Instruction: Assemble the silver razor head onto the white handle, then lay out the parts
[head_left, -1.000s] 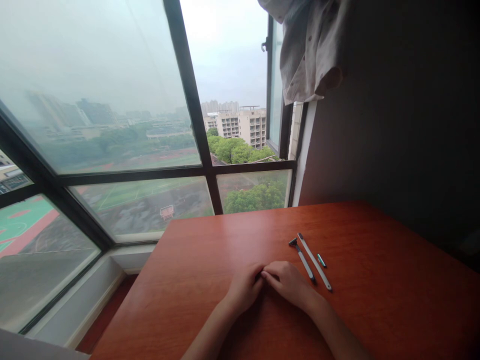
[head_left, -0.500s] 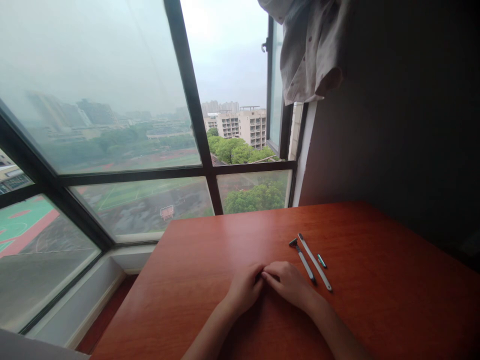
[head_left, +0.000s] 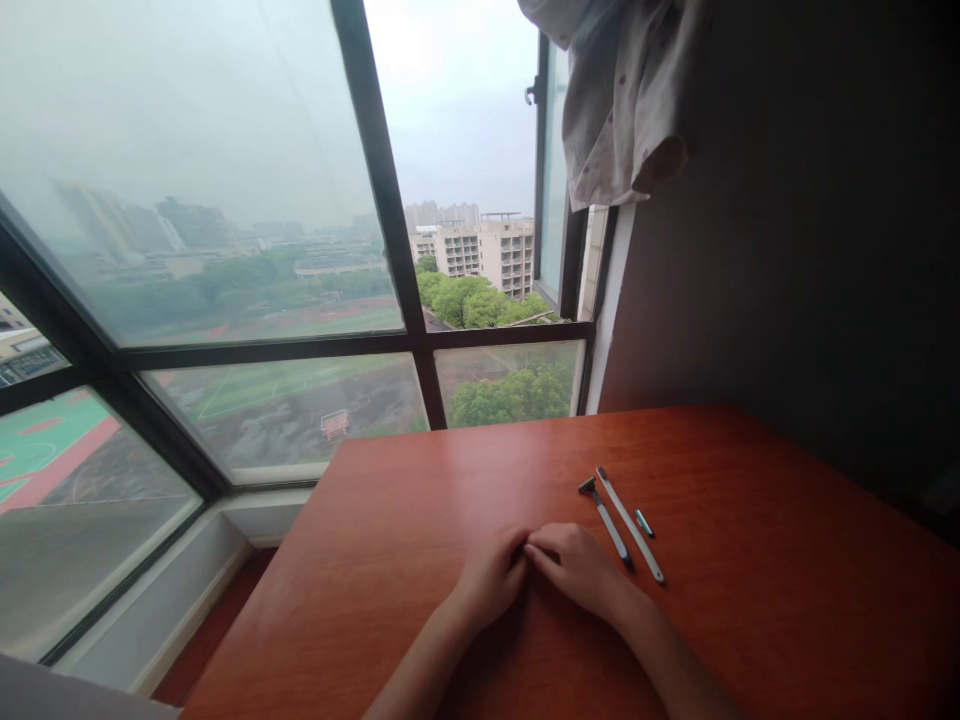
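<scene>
My left hand (head_left: 491,575) and my right hand (head_left: 574,565) rest on the table (head_left: 405,520) with their fingertips touching. Fingers on both are curled in, and I see nothing held between them. Just beyond my right hand lies a razor (head_left: 606,522) with a grey handle, its dark head pointing away from me. Alongside it on the right is a long, slim, light grey toothbrush (head_left: 630,525) with a dark head end. A short dark piece with a teal shine (head_left: 644,523), perhaps a blade cartridge, lies right of the toothbrush.
Behind the table stands a dark-framed window (head_left: 424,345), with one narrow pane swung outward. A light garment (head_left: 622,110) hangs at the upper right. The dark wall (head_left: 735,250) borders the table's right side; the left table edge drops to a white sill (head_left: 217,570).
</scene>
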